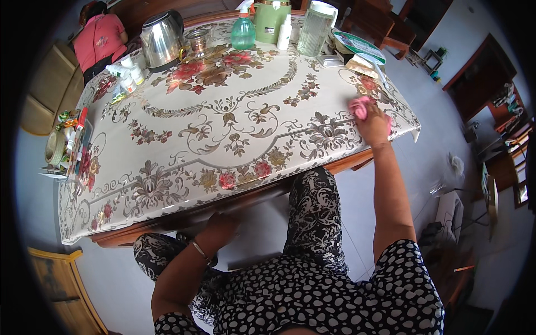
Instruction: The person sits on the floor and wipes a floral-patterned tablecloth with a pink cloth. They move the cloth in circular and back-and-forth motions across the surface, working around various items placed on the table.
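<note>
My right hand (373, 125) presses a crumpled pink cloth (360, 105) onto the flowered tablecloth (206, 139), close to the table's right corner. Its fingers are closed over the cloth, and a bit of pink shows past the hand's right side. My left hand (221, 229), with a bracelet (201, 252) at the wrist, hangs below the table's front edge above my lap. Shade and blur hide its fingers, so I cannot tell whether it holds anything.
Along the far side stand a metal kettle (162, 42), green spray bottle (243, 32), green canister (272, 22), white bottle (285, 34) and clear jug (317, 30). Small bottles (131, 72) and a tray of odds and ends (70, 139) sit left. A person in pink (100, 42) is behind.
</note>
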The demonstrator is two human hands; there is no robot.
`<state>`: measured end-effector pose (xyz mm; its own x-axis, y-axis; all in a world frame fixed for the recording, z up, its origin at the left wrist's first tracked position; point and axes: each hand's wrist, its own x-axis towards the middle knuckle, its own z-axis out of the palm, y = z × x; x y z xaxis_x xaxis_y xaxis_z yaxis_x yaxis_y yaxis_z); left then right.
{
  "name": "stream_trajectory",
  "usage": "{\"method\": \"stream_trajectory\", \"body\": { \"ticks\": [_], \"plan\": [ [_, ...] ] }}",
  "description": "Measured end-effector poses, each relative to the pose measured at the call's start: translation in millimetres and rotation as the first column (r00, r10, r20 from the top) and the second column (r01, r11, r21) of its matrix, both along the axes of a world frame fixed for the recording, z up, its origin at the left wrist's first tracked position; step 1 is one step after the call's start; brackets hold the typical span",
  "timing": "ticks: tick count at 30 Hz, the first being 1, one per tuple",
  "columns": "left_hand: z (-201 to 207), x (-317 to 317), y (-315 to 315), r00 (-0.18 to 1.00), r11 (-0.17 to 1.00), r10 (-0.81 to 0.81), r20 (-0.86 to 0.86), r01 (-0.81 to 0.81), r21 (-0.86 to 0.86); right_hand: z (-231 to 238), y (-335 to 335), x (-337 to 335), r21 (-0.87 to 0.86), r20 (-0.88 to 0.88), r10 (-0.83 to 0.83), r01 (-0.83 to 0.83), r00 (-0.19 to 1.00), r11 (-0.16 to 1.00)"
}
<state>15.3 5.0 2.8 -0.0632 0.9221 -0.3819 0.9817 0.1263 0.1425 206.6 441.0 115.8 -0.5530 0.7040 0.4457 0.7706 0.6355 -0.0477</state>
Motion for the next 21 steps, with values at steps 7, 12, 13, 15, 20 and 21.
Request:
{"method": "stream_trajectory", "body": {
  "ticks": [7,12,13,15,20,21],
  "plan": [
    [-12.2,1.4,-0.6,0.999,0.998,-0.023,-0.032,0.025,0.062,3.6,-115.3,-85.3,0.077,-0.070,0.554,-0.549,0.830,0.832],
    [-11.1,1.4,-3.8,0.998,0.978,-0.059,-0.002,0.058,0.201,4.2,-206.9,-155.7,0.009,-0.083,0.775,-0.778,0.626,0.629],
    [-6.4,1.3,-3.0,0.997,0.967,-0.078,0.010,0.073,0.243,4.4,-225.8,-170.1,-0.023,-0.072,0.804,-0.807,0.590,0.590],
    [6.3,4.8,0.4,0.992,0.950,-0.126,0.007,0.119,0.289,5.5,-267.5,-194.1,-0.056,-0.063,0.842,-0.844,0.536,0.534],
    [31.2,14.2,3.9,0.967,0.722,-0.256,-0.012,0.199,0.663,26.1,-303.4,-215.5,-0.252,-0.343,0.884,-0.938,0.318,0.239],
    [43.1,15.3,0.9,0.963,0.681,-0.264,-0.054,0.226,0.697,28.8,-301.3,-211.6,-0.213,-0.483,0.839,-0.963,0.250,0.164]
  ]
}}
